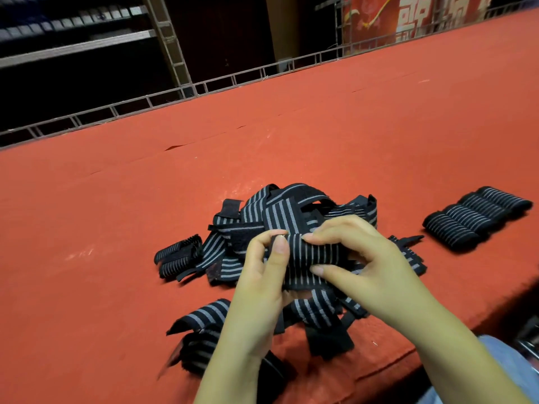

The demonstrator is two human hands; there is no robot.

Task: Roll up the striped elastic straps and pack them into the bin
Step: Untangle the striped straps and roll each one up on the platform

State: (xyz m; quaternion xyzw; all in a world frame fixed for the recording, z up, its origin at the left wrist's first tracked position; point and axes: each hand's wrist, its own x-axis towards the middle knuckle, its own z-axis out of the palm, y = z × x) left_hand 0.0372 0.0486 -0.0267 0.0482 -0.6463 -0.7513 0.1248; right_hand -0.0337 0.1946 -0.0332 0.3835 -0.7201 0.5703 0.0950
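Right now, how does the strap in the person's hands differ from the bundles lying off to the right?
The strap in hand is only partly rolled and pinched by the left hand and right hand; the rolled bundles are finished, lie side by side on the red table, untouched. Both are black with grey stripes.

A long table (291, 135) covered in red-orange cloth runs from the near left to the far right; shallow creases and small slits mark the cloth along its far side. A grey metal lattice rail (204, 86) borders the far edge of the table. Behind the rail, at far left, a metal shelving rack (87, 39) stands in deep shadow, its shelves holding rows of dim, blurred items. At far right hangs a red banner (423, 18) with large pale characters. The background is dark; light falls evenly on the cloth.
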